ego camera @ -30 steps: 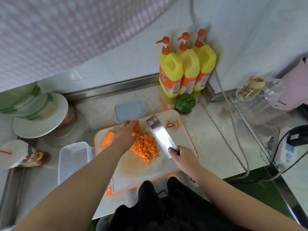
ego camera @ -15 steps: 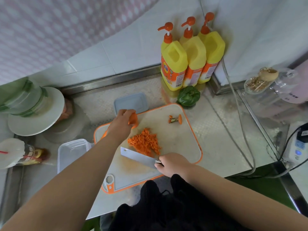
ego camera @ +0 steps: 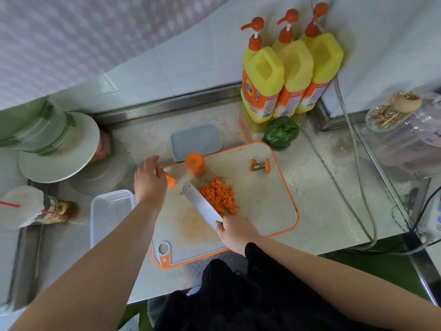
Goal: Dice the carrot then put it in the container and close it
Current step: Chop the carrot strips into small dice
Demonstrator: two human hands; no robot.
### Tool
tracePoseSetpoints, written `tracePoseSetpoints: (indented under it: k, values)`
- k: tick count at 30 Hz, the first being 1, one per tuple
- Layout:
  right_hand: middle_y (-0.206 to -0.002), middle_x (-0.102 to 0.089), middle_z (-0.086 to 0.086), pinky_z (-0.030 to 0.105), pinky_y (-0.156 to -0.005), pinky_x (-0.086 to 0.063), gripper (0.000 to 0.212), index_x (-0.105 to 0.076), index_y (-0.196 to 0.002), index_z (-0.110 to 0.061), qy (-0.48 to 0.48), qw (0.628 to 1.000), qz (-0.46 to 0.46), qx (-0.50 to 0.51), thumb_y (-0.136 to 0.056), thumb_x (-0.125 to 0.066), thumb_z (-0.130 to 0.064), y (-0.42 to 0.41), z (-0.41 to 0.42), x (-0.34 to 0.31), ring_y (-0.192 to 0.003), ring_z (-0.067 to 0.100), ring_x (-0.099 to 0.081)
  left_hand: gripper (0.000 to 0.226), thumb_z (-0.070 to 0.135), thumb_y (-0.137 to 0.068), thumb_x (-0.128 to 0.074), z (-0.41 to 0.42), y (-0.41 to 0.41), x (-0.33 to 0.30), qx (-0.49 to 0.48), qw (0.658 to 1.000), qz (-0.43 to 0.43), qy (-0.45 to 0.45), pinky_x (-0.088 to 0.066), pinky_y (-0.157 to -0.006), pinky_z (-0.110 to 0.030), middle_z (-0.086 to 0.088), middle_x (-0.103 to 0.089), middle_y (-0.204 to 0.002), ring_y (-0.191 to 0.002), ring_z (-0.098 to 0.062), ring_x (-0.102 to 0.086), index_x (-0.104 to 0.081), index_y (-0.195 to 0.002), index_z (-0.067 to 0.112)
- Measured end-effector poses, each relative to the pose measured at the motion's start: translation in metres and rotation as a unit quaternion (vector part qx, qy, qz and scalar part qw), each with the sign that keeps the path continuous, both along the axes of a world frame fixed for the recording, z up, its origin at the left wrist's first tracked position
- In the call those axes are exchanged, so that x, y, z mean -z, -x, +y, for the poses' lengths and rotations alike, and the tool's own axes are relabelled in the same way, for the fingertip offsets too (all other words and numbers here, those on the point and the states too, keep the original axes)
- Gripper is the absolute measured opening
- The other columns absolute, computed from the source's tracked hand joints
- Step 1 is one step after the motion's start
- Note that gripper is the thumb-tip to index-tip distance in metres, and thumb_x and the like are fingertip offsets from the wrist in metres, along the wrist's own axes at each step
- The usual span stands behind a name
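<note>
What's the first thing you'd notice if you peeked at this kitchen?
The bright pile of diced carrot in the middle of the cutting board, with the knife held by the right hand lying beside it. Then three yellow pump bottles lined up against the back wall.

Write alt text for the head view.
A right hand holds a knife beside diced carrot on a cutting board, while the left hand reaches a carrot piece at its edge. A clear container sits left.
</note>
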State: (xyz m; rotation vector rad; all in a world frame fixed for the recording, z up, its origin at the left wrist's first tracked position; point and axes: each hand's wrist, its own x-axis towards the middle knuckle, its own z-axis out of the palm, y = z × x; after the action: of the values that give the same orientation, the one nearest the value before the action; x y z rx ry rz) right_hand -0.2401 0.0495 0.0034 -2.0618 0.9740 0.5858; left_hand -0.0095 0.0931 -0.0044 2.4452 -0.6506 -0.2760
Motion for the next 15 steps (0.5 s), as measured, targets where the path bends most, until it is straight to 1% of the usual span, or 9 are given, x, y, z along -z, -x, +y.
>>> tracePoseSetpoints:
  k: [2,4,6,7,9,11,13,15]
  values:
    - [-0.06,-0.037,0.0,0.029,-0.048,-0.026,0.044,-0.031,-0.063,-0.017,0.006,0.999,0.011,0.031,-0.103,-0.029,-0.034,0.002,0.002,0.001,-0.052,0.013,-0.033,0.046,0.022,-0.099,-0.049,0.008,0.0,0.008,0.01,0.996,0.021,-0.091,-0.034,-0.106,-0.046,-0.015,-0.046,-0.143,-0.132,-0.036,-0.039,-0.044,-0.143,0.014]
    - [-0.06,-0.036,-0.001,0.029,-0.057,-0.032,0.045,-0.03,-0.062,-0.018,0.008,0.998,0.024,0.059,-0.103,-0.029,-0.035,0.006,0.003,0.002,-0.053,0.015,-0.035,0.06,0.029,-0.096,-0.055,0.014,0.001,0.015,0.036,0.986,0.05,-0.157,-0.03,-0.109,-0.049,-0.014,-0.037,-0.15,-0.137,-0.036,-0.031,-0.033,-0.149,0.013]
    - [-0.061,-0.033,-0.003,0.029,-0.064,-0.033,0.043,-0.025,-0.063,-0.021,0.006,0.997,0.026,0.075,-0.103,-0.029,-0.036,0.009,0.005,0.002,-0.062,0.019,-0.041,0.07,0.032,-0.091,-0.063,0.018,0.001,0.021,0.056,0.98,0.078,-0.173,-0.028,-0.111,-0.049,-0.014,-0.034,-0.152,-0.139,-0.037,-0.028,-0.029,-0.15,0.013]
    - [-0.061,-0.034,-0.004,0.028,-0.065,-0.033,0.043,-0.025,-0.063,-0.022,0.004,0.997,0.021,0.077,-0.103,-0.029,-0.036,0.009,0.005,0.001,-0.066,0.02,-0.042,0.073,0.032,-0.09,-0.065,0.019,0.001,0.024,0.062,0.979,0.087,-0.174,-0.027,-0.112,-0.049,-0.015,-0.033,-0.152,-0.14,-0.037,-0.026,-0.028,-0.15,0.013]
    - [-0.061,-0.037,-0.003,0.029,-0.057,-0.032,0.043,-0.028,-0.063,-0.021,0.002,0.998,0.0,0.066,-0.103,-0.03,-0.036,0.007,0.006,-0.002,-0.06,0.018,-0.041,0.075,0.03,-0.09,-0.066,0.02,0.002,0.026,0.069,0.977,0.087,-0.182,-0.026,-0.113,-0.048,-0.015,-0.031,-0.153,-0.141,-0.037,-0.024,-0.026,-0.152,0.013]
    - [-0.058,-0.036,0.0,0.029,-0.048,-0.024,0.044,-0.029,-0.062,-0.017,-0.003,0.999,-0.016,0.038,-0.103,-0.031,-0.035,0.002,0.009,-0.004,-0.051,0.015,-0.033,0.074,0.027,-0.091,-0.066,0.021,0.001,0.024,0.074,0.976,0.069,-0.191,-0.027,-0.112,-0.048,-0.015,-0.032,-0.153,-0.14,-0.038,-0.026,-0.027,-0.152,0.013]
    - [-0.057,-0.033,0.001,0.029,-0.046,-0.021,0.044,-0.029,-0.062,-0.016,-0.006,1.0,-0.019,0.018,-0.102,-0.032,-0.034,-0.002,0.012,-0.004,-0.049,0.016,-0.029,0.073,0.026,-0.09,-0.066,0.021,-0.001,0.023,0.076,0.976,0.063,-0.193,-0.029,-0.11,-0.048,-0.015,-0.033,-0.152,-0.139,-0.038,-0.028,-0.028,-0.151,0.014]
    - [-0.057,-0.033,0.001,0.029,-0.047,-0.021,0.043,-0.029,-0.062,-0.015,-0.006,1.0,-0.018,0.007,-0.101,-0.032,-0.033,-0.004,0.013,-0.002,-0.049,0.016,-0.03,0.073,0.027,-0.09,-0.066,0.021,-0.004,0.022,0.075,0.976,0.066,-0.192,-0.03,-0.109,-0.049,-0.013,-0.034,-0.152,-0.139,-0.037,-0.029,-0.029,-0.152,0.016]
